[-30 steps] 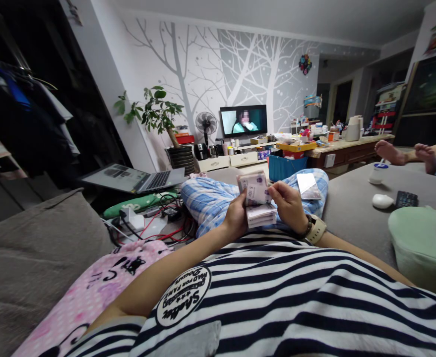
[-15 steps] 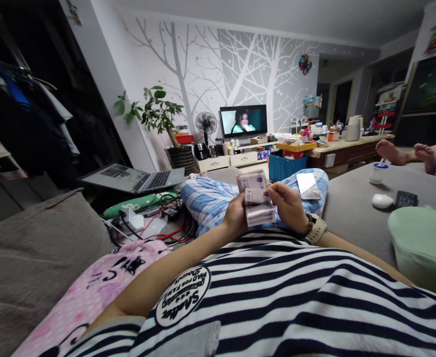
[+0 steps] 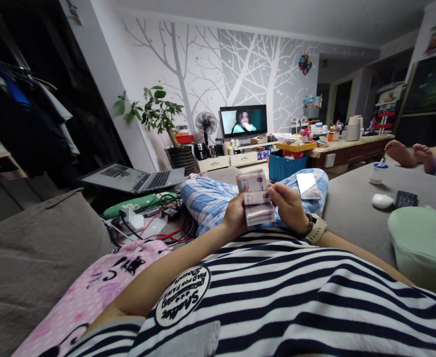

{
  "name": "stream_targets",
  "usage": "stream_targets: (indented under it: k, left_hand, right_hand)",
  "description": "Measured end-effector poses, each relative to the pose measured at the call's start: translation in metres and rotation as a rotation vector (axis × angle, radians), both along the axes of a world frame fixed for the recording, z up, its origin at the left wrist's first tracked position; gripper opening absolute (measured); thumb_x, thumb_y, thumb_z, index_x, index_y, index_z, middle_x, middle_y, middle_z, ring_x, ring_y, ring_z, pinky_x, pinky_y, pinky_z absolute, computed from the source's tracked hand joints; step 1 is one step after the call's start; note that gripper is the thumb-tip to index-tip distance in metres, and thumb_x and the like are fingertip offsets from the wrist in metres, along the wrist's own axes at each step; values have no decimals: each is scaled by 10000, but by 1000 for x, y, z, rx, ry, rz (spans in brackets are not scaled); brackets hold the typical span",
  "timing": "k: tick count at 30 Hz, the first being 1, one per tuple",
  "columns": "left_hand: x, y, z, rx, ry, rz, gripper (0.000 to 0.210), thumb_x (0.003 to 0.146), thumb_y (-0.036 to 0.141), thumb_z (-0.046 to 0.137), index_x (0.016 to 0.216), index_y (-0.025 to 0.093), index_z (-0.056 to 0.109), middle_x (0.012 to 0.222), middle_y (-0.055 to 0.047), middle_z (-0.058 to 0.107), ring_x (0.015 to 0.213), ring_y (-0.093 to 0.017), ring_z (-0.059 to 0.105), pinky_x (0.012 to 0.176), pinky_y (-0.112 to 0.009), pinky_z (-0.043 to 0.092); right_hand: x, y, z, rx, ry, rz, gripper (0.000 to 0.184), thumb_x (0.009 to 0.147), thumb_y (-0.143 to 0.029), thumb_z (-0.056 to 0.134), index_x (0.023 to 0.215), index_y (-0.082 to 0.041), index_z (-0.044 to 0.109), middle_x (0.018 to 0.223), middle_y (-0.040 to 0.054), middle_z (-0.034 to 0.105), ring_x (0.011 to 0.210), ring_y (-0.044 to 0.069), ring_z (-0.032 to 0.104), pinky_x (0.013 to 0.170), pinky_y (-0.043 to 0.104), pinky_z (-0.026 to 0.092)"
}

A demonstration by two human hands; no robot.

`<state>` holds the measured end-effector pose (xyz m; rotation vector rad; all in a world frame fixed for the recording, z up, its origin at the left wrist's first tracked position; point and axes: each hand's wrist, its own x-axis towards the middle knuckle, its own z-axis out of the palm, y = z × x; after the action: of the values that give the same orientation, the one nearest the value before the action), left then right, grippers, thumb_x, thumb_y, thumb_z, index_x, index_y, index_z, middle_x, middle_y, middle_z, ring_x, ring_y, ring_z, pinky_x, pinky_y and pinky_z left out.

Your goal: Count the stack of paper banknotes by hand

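A thick stack of banknotes [image 3: 253,182], pale with purple-brown print and a portrait, is held over my lap. My left hand [image 3: 235,214] is closed around its left side, with the thumb on the face of the notes. The lower part of the stack bends down toward my striped shirt. My right hand [image 3: 288,204] pinches the right edge of a note in the middle of the stack between thumb and fingers. A watch [image 3: 317,228] is on my right wrist. On my right knee lies a phone [image 3: 308,186], apart from both hands.
To the left are an open laptop [image 3: 139,178] and tangled cables [image 3: 176,223]. A white mouse [image 3: 382,201], a small dark keypad [image 3: 406,199], a lidded jar [image 3: 378,173] and a green neck pillow [image 3: 414,238] are on the sofa at right. Another person's bare feet [image 3: 400,152] show beyond.
The note pinched by my right hand has shifted slightly downward on the stack. My left hand keeps its hold. The other person's feet have moved a little to the right.
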<state>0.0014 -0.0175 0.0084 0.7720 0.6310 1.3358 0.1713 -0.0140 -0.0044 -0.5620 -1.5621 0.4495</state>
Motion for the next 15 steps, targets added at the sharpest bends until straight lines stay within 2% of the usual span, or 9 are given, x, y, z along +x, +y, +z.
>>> stream_targets:
  k: [5, 9, 12, 15]
  left_hand:
    - [0, -1, 0, 8, 23, 40, 200, 1103, 276, 765, 1156, 116, 871, 1116, -167, 952, 1105, -371, 936, 1111, -512, 751]
    - [-1, 0, -2, 44, 18, 42, 101, 1024, 212, 852, 1074, 127, 872, 1076, -165, 950, 1169, -401, 930, 1149, -526, 734]
    - [-3, 0, -4, 63, 23, 44, 139, 929, 182, 944, 1035, 135, 866, 1042, -169, 946, 1169, -421, 932, 1148, -528, 733]
    - [-3, -1, -5, 64, 18, 62, 195, 909, 152, 924, 1097, 134, 877, 1044, -163, 950, 1159, -424, 935, 1149, -550, 732]
  right_hand:
    - [1, 0, -1, 15, -34, 13, 702, 1108, -876, 639, 735, -285, 699, 660, 6, 610, 648, 203, 503, 694, 378, 491]
    - [-1, 5, -3, -15, 43, -61, 658, 1059, -847, 746, 727, -288, 640, 665, 3, 644, 649, 200, 533, 672, 368, 463]
    - [-1, 12, -6, -57, 90, -129, 634, 1033, -827, 795, 750, -286, 626, 660, -9, 639, 651, 193, 534, 660, 355, 450]
    - [-2, 17, -7, -86, 96, -144, 624, 1009, -830, 809, 767, -285, 623, 662, -16, 632, 650, 190, 524, 649, 347, 433]
